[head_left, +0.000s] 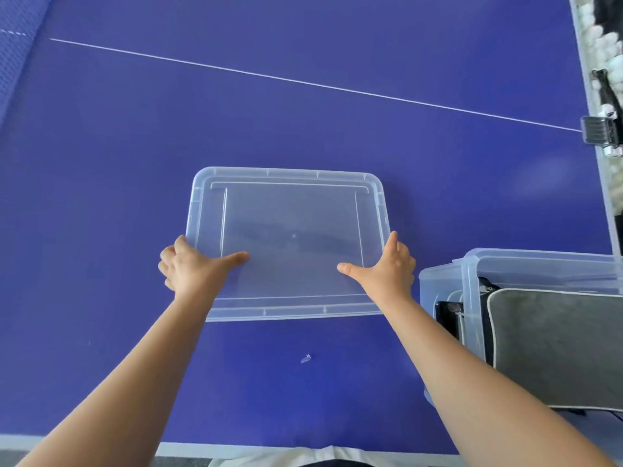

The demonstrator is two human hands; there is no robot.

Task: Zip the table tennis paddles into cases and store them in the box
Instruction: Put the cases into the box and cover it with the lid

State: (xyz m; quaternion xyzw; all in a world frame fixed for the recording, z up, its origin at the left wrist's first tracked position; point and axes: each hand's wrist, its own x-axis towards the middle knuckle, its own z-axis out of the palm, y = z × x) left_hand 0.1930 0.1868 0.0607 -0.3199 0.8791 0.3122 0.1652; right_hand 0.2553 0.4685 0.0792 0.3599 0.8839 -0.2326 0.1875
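The left hand [188, 264] grips the left edge of the clear rectangular plastic lid [290, 244], thumb on top and fingers curled under; the right hand [387, 264] pinches the opposite edge likewise. The lid lies flat on the blue bench [303, 112]. Right of the right hand stands the clear plastic box [472, 274], holding a grey white-piped paddle case [556, 348]. The thin lid may flex and slip, or snag on the case, which seems to stand above the rim.

I have one wide-angle head view, looking forward and steeply down over the blue tabletop [303, 96], close above it, its near edge at frame bottom.
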